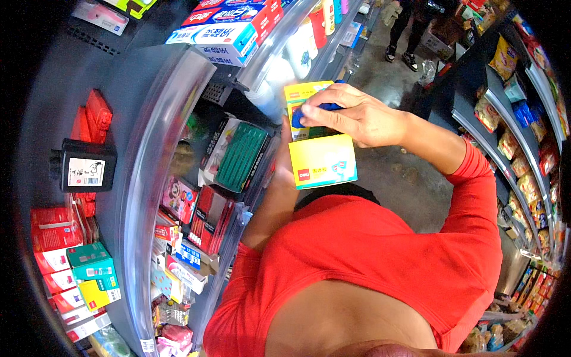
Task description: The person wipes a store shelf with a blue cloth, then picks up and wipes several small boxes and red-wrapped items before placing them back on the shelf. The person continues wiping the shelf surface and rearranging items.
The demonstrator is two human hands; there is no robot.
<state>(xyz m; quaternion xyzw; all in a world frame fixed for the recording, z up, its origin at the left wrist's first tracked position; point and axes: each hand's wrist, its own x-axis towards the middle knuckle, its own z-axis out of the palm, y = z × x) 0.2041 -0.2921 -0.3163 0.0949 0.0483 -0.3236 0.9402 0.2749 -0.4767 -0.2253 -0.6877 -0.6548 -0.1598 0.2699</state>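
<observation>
In front of my chest is a yellow and teal Deli carton (323, 163) with printed writing, its far panel standing up. My left hand (287, 154) supports it from the left, the fingers mostly hidden behind it. At the carton's top, my right hand (357, 116) pinches a dark blue, soft-looking piece, probably a cloth (301, 117), against the inner side of the raised panel. What lies inside the carton is largely covered by my right hand.
Close on the left, a shelf with a clear plastic edge strip (147, 178) holds a black bottle (87, 165), a teal and yellow box (93, 272) and red boxes (55, 230). Toothpaste boxes (223, 33) stand above. Snack shelves (513, 147) line the right; a person's legs (403, 33) stand in the aisle.
</observation>
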